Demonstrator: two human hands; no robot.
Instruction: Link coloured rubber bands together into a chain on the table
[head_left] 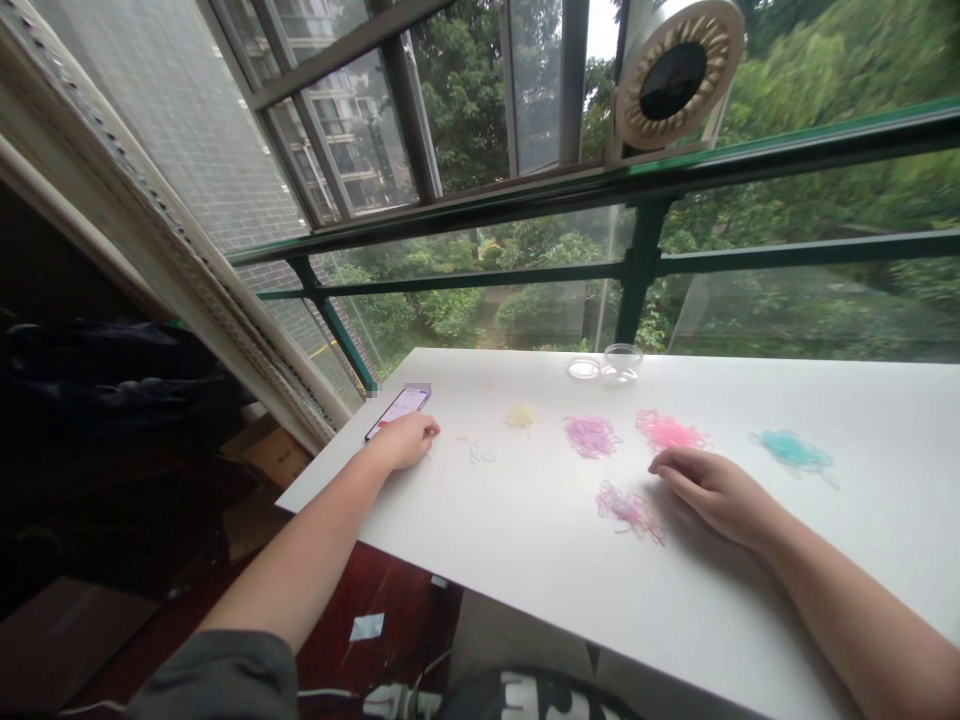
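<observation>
My left hand (405, 441) rests at the near end of a phone (401, 405) on the left of the white table; its fingers are curled, and whether they hold something is hidden. My right hand (694, 484) is over the table just below a pink pile of thin bands (670, 430), fingers curled together, their contents too small to name. A mixed pink and purple pile (630, 508) lies to its left. Farther off are a purple pile (591, 436), a small yellow pile (521, 416) and a teal pile (795, 450). A few loose bands (475, 454) lie between phone and piles.
A clear round container (622, 364) and its lid (584, 368) stand near the back edge of the white table (487, 530). Behind is a green railing (480, 278) with a round fan (673, 80) above it. Cardboard boxes (274, 452) are at the left.
</observation>
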